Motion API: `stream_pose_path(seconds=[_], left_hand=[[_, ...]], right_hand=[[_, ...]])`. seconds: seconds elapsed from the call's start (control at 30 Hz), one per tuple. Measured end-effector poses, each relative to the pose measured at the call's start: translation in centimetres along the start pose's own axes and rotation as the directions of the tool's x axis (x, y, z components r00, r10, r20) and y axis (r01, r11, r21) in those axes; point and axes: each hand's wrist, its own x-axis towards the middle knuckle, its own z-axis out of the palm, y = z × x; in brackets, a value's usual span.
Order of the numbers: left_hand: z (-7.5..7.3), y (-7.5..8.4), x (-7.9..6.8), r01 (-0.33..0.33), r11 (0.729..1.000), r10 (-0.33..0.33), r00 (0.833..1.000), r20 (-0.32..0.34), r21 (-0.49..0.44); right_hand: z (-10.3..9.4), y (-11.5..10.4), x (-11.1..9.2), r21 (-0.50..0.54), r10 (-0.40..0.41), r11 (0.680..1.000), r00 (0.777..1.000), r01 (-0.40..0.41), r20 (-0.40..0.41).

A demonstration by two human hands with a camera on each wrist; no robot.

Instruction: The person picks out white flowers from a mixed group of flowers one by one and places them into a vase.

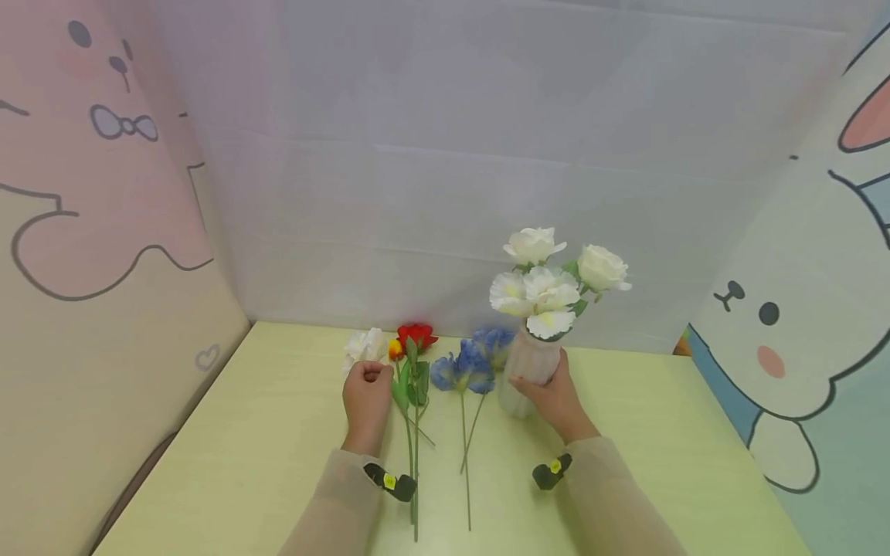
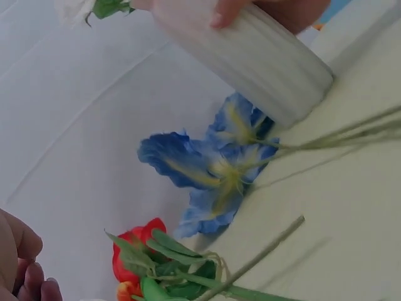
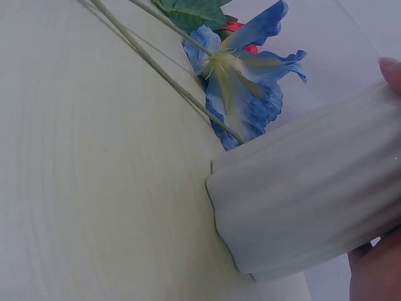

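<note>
My right hand [image 1: 556,394] grips a white ribbed vase [image 1: 518,386] from its right side, thumb across the front. Two white roses [image 1: 534,245] and a ruffled white flower [image 1: 545,293] stand in the vase. In the right wrist view, the vase's base [image 3: 229,219] is close to the tabletop. My left hand [image 1: 368,398], fingers curled, partly covers another white flower [image 1: 361,347] at the back of the table. The left wrist view shows its fingertips [image 2: 34,276] bunched near the thumb; I cannot tell whether they pinch that flower.
Two blue flowers [image 1: 462,371] lie left of the vase, stems towards the front. Beside my left hand lie a red flower [image 1: 417,336] and a small orange-yellow one [image 1: 395,350] with green leaves. A pale curtain [image 1: 445,193] hangs behind the yellow table [image 1: 243,463].
</note>
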Motion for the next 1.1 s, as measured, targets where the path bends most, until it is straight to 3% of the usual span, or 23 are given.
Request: stream_pose_path(seconds=[0.2,0.43,0.6,0.73,0.9,1.1], left_hand=[[-0.4,-1.2,-0.1,0.009,0.999,-0.01,1.0,0.014,0.044],[-0.7,-2.4,0.2,0.062,0.98,-0.083,0.991,0.106,0.19],[-1.0,-3.0,0.6,0.033,0.963,-0.074,0.987,0.143,0.268],[-1.1,-3.2,1.1,0.002,0.941,-0.061,0.985,0.163,0.34],[-1.1,-3.2,1.9,-0.009,0.909,-0.078,0.978,0.193,0.417],[-0.6,-2.6,2.5,-0.052,0.849,-0.096,0.963,0.25,0.526]], right_hand=[[0.1,-2.4,-1.2,-0.014,0.001,1.0,1.0,-0.001,0.011],[0.1,-2.6,-1.3,-0.007,-0.005,1.0,1.0,0.005,0.013],[0.1,-2.4,-1.2,-0.016,-0.005,1.0,1.0,0.005,0.011],[0.1,-2.4,-1.2,-0.03,0.012,0.999,1.0,-0.012,0.009],[-0.1,0.0,-0.1,-0.016,0.017,1.0,1.0,-0.017,-0.003],[-0.2,1.0,0.3,-0.011,-0.013,1.0,1.0,0.013,-0.014]])
